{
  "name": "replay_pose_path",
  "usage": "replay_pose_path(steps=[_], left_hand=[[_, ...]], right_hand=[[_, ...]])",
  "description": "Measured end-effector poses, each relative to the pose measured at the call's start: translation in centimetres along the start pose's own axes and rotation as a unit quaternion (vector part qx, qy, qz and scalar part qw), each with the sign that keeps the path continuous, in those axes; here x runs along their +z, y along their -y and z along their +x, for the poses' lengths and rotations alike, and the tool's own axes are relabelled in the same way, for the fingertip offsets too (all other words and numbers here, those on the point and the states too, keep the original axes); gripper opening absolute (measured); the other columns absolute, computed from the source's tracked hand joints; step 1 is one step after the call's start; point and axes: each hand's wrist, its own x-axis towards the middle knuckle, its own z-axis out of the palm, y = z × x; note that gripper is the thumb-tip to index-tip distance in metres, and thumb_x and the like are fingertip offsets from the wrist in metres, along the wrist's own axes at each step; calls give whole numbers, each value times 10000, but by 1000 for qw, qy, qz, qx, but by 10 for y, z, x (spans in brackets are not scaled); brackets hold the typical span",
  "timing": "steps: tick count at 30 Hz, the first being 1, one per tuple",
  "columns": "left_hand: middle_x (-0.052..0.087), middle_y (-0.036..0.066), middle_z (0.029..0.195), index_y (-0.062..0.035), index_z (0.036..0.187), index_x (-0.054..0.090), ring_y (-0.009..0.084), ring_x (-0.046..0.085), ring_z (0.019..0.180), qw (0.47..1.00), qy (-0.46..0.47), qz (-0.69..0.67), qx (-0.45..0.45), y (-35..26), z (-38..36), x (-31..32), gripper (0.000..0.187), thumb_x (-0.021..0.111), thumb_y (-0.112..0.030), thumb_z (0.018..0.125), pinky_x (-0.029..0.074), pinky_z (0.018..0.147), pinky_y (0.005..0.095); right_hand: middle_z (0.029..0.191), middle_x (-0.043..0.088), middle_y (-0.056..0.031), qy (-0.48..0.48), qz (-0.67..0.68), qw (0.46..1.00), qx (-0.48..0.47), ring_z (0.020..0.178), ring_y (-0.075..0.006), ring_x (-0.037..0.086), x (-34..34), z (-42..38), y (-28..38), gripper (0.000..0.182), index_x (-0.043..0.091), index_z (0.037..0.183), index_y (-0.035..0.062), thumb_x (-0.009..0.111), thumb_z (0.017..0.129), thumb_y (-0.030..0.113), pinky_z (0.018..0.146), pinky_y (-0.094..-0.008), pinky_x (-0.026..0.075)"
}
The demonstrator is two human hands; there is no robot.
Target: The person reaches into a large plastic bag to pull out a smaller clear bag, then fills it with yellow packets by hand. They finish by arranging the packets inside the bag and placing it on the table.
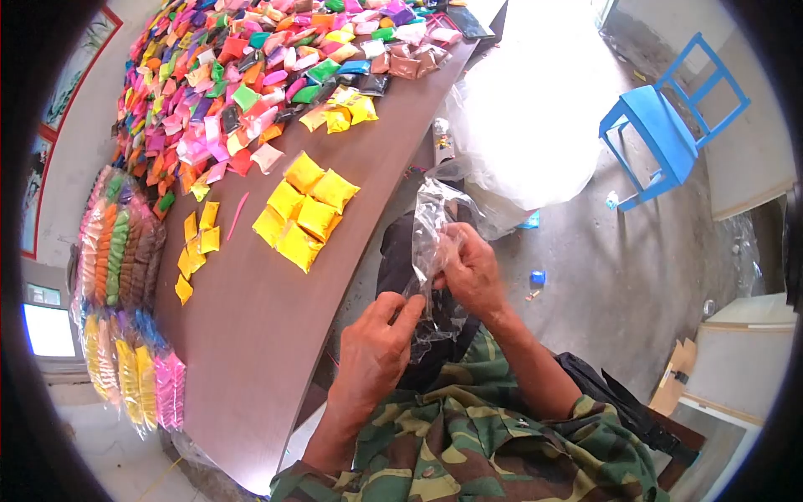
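Observation:
Over my lap I hold a clear plastic bag, crumpled and see-through. My right hand pinches its upper part, while the fingers of my left hand are closed on its lower edge. I make out nothing inside the bag. To the left on the brown table lies a cluster of several yellow packets. Smaller yellow packets lie farther left, with a thin pink strip between the two groups.
A large heap of colourful packets covers the table's far end. Long filled bags stand against its left edge. A big white translucent sack is beyond my knees. A blue chair stands on the floor at right.

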Motion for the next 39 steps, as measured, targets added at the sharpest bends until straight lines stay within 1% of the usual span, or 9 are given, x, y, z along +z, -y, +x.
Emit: replay_pose_path(steps=[2,6,7,13,16,25,31,34,39], left_hand=[[662,105,1064,-79,1248,720,320,717,905,1000,-14,-11,-8,-1,2,-3,385,710,30,878,589,755,416],[687,130,1081,-64,1237,721,345,722,926,997,-56,-40,-32,3,3,-17,334,699,52,925,589,782,401],[682,130,1077,-63,1248,714,351,719,940,996,-64,-43,-33,7,4,-20,343,700,51,925,592,781,397],[712,136,1008,-48,1249,715,248,716,824,975,-106,-141,-134,35,3,-24,295,739,17,963,569,736,345],[718,105,950,-26,1207,731,158,669,766,969,-123,-154,-151,37,6,-30,258,750,26,955,550,711,303],[720,19,964,-7,1211,750,83,622,769,935,-78,-249,-240,57,10,-24,277,796,-25,938,534,704,257],[680,55,1006,34,1331,668,109,622,853,888,-199,-360,-203,52,6,-42,606,782,-458,996,511,738,259],[674,78,993,43,1382,622,127,623,878,915,-230,-264,-198,38,6,-43,788,735,-621,974,518,748,277],[615,117,1368,-22,1501,541,186,644,1074,937,-167,-285,-113,20,-14,-14,897,977,-298,766,560,866,338]], right_hand=[[869,696,-33,21,-14,999,-36,690,-110,688,3,4,-21,329,611,1290,-33,657,1078,215,565,-281,544],[1216,709,-211,-81,-310,923,-212,1032,-362,736,-2,9,-22,513,602,1414,-12,750,978,214,890,-427,589],[1337,638,-244,-43,-340,928,-144,1192,-453,662,-8,4,-16,631,526,1505,5,709,979,300,969,-523,550],[1348,686,-184,75,-428,894,-105,1173,-415,688,-27,-16,6,462,660,1373,36,727,947,201,1003,-487,560],[1332,704,-139,98,-446,868,-194,1140,-378,708,-38,-23,12,374,713,1290,67,721,934,180,975,-466,573],[1083,711,-81,239,-441,855,-134,1011,-330,726,-38,-46,25,186,774,1121,147,740,954,223,839,-473,581],[962,757,-82,150,-365,901,-182,892,-339,745,-36,-49,33,109,766,1017,120,715,1000,214,757,-455,590],[923,771,-98,104,-330,919,-190,849,-362,747,-27,-52,40,120,750,1037,107,713,1010,218,734,-471,590],[873,770,-124,83,-272,947,-151,761,-336,758,-20,-57,46,139,719,1105,69,695,1031,185,679,-434,589]])
